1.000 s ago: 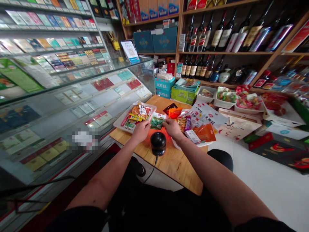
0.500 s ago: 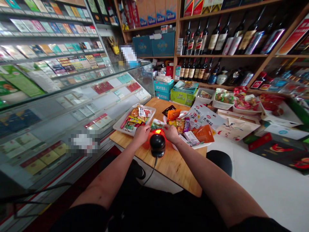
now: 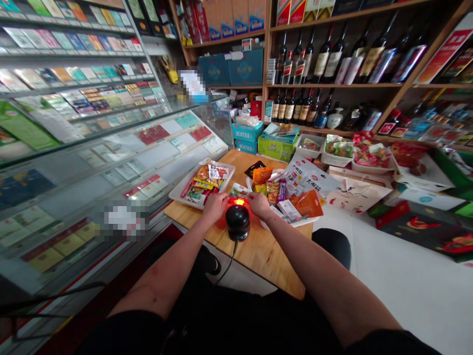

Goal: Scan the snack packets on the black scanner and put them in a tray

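White tray [image 3: 177, 193] of snack packets on the wooden tabletop [image 3: 266, 251], leftmost; here's the left hand [image 3: 216, 204], grip pinched on the green snack packet [image 3: 240, 189], up behind the black barcode scanner [image 3: 237, 220], red light glowing; right hand [image 3: 260, 204], grip pinched shut on its other side; then snack pouches [image 3: 308, 203]!

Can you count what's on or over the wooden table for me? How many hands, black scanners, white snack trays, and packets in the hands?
Hands: 2 (left hand, right hand)
Black scanner: 1
White trays: 2 (left tray, right tray)
Held packet: 1
Total: 6
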The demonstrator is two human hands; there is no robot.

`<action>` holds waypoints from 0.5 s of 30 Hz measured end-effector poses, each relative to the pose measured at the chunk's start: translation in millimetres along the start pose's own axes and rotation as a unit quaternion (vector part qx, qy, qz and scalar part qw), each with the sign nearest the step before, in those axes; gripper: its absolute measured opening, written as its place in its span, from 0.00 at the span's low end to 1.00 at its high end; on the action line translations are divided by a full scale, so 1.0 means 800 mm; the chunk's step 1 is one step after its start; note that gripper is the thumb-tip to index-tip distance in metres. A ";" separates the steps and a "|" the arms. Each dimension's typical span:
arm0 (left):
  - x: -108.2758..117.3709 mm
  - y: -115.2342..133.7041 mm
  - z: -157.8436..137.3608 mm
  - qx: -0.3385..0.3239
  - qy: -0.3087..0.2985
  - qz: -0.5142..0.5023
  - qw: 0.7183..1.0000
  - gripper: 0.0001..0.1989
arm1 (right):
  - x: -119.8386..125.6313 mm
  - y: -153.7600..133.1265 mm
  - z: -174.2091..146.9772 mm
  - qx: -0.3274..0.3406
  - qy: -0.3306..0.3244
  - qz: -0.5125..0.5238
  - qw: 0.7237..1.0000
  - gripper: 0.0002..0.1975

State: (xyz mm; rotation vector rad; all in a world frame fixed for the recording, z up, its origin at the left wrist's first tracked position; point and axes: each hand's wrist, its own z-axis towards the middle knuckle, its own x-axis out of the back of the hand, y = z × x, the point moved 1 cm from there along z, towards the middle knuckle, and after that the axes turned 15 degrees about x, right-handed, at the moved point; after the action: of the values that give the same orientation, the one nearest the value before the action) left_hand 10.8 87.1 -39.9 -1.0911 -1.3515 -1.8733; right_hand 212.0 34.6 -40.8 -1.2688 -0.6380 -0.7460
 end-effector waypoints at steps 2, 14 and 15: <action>-0.001 0.000 0.000 -0.003 0.004 -0.006 1.000 0.14 | -0.002 0.005 0.001 -0.001 -0.002 0.016 1.000 0.11; -0.006 -0.001 0.005 -0.016 -0.009 -0.045 0.999 0.15 | -0.008 0.017 0.003 -0.019 -0.011 0.081 0.996 0.11; -0.007 -0.001 0.005 -0.014 -0.009 -0.051 0.999 0.14 | -0.008 0.017 0.003 -0.021 -0.011 0.078 0.997 0.11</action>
State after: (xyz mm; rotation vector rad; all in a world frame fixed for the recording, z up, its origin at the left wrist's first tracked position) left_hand 13.7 91.0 -44.7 -1.0742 -1.4185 -1.9660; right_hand 218.7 39.6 -53.0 -1.3510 -0.5362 -0.6190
